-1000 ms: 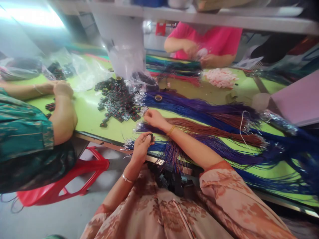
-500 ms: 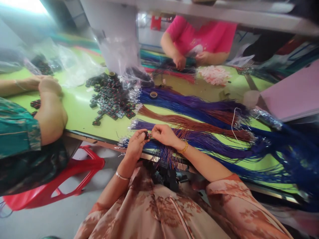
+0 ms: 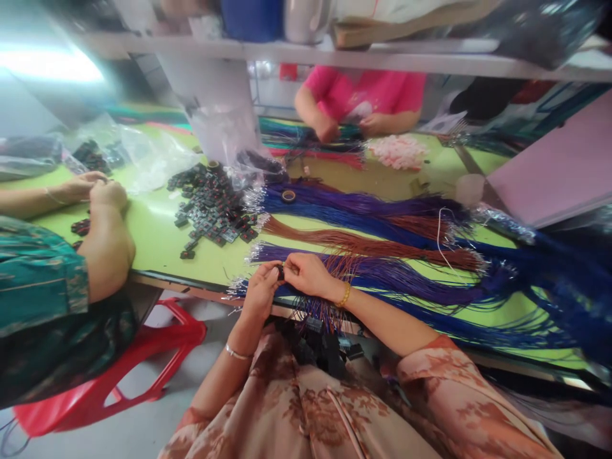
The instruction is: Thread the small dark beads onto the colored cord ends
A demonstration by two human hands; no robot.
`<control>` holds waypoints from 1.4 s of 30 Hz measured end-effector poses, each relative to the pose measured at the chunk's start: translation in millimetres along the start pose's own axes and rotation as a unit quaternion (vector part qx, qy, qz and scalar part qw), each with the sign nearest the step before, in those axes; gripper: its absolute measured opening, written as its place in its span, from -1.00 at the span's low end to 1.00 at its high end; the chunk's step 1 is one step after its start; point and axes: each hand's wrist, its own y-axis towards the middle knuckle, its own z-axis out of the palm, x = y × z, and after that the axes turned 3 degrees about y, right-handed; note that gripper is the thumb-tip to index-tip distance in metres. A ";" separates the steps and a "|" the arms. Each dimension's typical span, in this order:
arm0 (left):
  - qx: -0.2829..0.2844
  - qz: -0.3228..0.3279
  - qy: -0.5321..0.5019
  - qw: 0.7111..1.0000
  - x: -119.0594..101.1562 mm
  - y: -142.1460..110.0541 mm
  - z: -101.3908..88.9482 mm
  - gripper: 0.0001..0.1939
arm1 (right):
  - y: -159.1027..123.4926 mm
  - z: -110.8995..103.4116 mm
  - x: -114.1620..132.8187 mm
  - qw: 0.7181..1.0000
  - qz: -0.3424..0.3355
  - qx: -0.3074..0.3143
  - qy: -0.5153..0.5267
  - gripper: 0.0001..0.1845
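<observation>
My left hand (image 3: 261,290) pinches a small black connector housing (image 3: 280,273) at the table's front edge. Close against it, my right hand (image 3: 308,274) has its fingertips pressed together at the housing's right side; a thin wire seems to be between them, though the fingers mostly hide it. Behind and beside the hands lie a purple wire bundle (image 3: 382,273), a brown wire bundle (image 3: 363,242) and a blue wire bundle (image 3: 335,213), with bare metal ends at the left. Below my hands, several black connectors with wires (image 3: 325,341) rest near my lap.
A heap of black connectors (image 3: 215,207) lies left of the wires. A tape roll (image 3: 288,196) sits on the far bundle. Co-workers' hands (image 3: 108,188) work at the left, and a person in pink (image 3: 363,95) sits opposite. A red stool (image 3: 143,363) stands below.
The camera view has tilted upward, showing more of the shelf. My right hand has drawn nearer to my left, closing the gap at the black housing.
</observation>
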 end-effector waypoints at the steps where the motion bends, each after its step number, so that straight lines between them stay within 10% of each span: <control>1: -0.004 0.003 0.010 1.000 0.4 -0.6 0.8 -0.63 | 0.0 -0.9 -0.8 1.000 -0.010 0.006 -0.006 -0.85; 14: -0.053 0.101 0.147 0.983 7.8 -9.7 6.4 -0.70 | 3.7 -9.2 -4.8 0.997 -0.021 0.066 -0.013 -0.86; 17: -0.044 0.322 0.343 0.881 14.1 -33.0 18.7 -0.81 | 13.2 -21.6 -9.5 0.993 -0.003 0.070 0.098 -0.80; 19: 0.100 0.437 0.466 0.762 20.6 -47.9 30.1 -0.77 | 18.7 -24.4 -9.2 0.991 -0.002 0.070 0.118 -0.81; 22: 0.337 0.460 0.578 0.584 31.6 -59.5 47.0 -0.74 | 22.6 -14.5 -0.6 0.993 -0.023 0.112 0.037 -0.86; 25: 0.379 0.450 0.606 0.536 38.4 -61.0 54.2 -0.70 | 22.2 4.6 10.8 0.986 -0.011 0.146 -0.083 -0.86; 30: 0.289 0.496 0.554 0.603 19.9 -51.4 21.3 -0.69 | 18.4 24.2 16.0 0.968 0.012 0.193 -0.162 -0.82; 34: -0.061 0.438 0.566 0.696 -32.5 -17.9 -48.9 -0.72 | 13.0 27.5 13.5 0.959 -0.007 0.191 -0.211 -0.77; 37: -0.264 0.321 0.662 0.624 -74.8 14.8 -108.4 -0.66 | 10.4 27.7 13.8 0.958 -0.032 0.185 -0.217 -0.74; 42: -0.277 0.177 0.754 0.569 -101.9 41.1 -160.7 -0.76 | 11.2 27.7 13.7 0.956 -0.031 0.197 -0.216 -0.76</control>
